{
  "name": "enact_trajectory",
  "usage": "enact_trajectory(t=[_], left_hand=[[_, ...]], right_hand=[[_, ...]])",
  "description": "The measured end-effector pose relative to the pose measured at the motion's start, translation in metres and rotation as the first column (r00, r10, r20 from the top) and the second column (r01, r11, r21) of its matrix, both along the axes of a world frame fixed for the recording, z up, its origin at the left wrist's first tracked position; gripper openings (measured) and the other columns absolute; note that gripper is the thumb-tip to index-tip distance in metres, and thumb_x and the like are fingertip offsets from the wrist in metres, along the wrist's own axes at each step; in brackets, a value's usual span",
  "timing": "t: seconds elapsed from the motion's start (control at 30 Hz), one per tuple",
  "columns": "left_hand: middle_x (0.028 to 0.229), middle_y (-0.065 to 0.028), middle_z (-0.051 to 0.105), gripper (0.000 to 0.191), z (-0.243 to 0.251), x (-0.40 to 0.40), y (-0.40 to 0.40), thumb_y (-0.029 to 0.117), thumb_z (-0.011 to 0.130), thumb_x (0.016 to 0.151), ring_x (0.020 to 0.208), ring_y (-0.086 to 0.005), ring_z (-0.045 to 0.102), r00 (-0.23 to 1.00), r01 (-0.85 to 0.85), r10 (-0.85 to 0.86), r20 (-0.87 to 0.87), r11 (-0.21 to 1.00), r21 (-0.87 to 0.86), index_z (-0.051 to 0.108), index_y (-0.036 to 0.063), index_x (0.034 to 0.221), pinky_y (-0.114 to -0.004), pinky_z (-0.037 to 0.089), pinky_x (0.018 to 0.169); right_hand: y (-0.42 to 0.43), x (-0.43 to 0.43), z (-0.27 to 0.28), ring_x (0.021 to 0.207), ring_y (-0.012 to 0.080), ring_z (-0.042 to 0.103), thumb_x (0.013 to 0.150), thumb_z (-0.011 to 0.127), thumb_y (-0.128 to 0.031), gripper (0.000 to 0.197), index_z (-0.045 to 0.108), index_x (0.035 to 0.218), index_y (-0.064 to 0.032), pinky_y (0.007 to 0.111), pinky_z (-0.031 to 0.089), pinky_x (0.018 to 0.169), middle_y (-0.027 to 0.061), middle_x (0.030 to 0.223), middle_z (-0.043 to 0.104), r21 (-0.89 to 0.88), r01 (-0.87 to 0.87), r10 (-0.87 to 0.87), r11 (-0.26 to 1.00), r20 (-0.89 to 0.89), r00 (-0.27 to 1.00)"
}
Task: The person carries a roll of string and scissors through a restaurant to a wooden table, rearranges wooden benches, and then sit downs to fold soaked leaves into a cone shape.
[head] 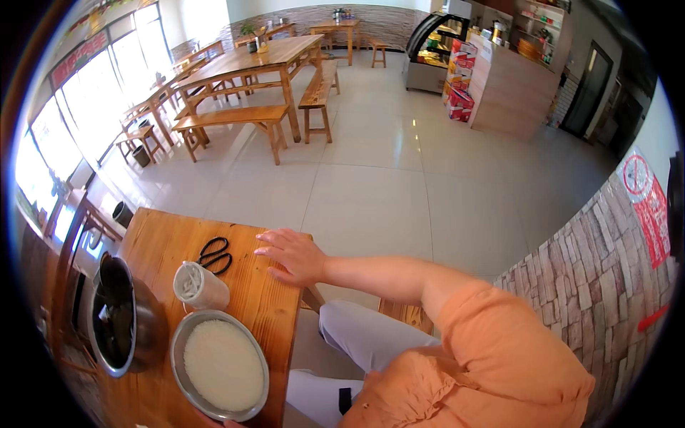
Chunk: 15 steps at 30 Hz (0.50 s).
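My right hand [294, 257] lies palm down with fingers apart on the near edge of a wooden table [267, 315], holding nothing. Beyond its fingertips are the black looped handles of scissors [214, 255]. A white cup [206, 289] with white strips or strings inside stands beside them. Nearer the bottom is a metal bowl [262, 369] filled with white rice grains [225, 365]. Only parts of my left hand [217, 421] show at that bowl's lower rim; its grip is hidden. A deep metal pot [147, 331] at the left holds dark leaves [115, 321], partly in shadow.
My legs [374, 331] are beside the table, near a wooden stool or bench [406, 315]. Wooden tables [257, 59] and benches [235, 116] stand across the tiled floor. A display case [428, 59], stacked boxes [460, 80] and a counter [508, 91] stand farther right; a stone-patterned wall [578, 267] is nearer.
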<state>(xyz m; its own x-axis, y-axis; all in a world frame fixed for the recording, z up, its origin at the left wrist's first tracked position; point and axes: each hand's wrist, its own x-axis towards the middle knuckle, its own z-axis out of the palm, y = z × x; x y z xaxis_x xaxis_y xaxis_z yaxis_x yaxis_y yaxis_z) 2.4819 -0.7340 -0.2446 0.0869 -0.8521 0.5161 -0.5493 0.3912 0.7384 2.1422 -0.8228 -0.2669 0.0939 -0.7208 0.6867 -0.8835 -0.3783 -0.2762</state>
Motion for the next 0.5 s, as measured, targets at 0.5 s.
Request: enact_trajectory(t=[0.5], left_hand=[[0.133, -0.0158, 0.029, 0.068, -0.017, 0.013, -0.016, 0.052, 0.028, 0.088, 0.119, -0.0269, 0.034, 0.926, -0.071, 0.141, -0.35, 0.976, 0.206, 0.022, 0.0004, 0.132, -0.037, 0.029, 0.097]], right_hand=[[0.002, -0.005, 0.005, 0.116, 0.0302, 0.037, 0.073, 0.057, -0.028, 0.052, 0.043, 0.121, -0.0118, 0.044, 0.026, 0.097, 0.0161, 0.125, 0.039, 0.174, -0.007, 0.008, 0.985, -0.002, 1.0]])
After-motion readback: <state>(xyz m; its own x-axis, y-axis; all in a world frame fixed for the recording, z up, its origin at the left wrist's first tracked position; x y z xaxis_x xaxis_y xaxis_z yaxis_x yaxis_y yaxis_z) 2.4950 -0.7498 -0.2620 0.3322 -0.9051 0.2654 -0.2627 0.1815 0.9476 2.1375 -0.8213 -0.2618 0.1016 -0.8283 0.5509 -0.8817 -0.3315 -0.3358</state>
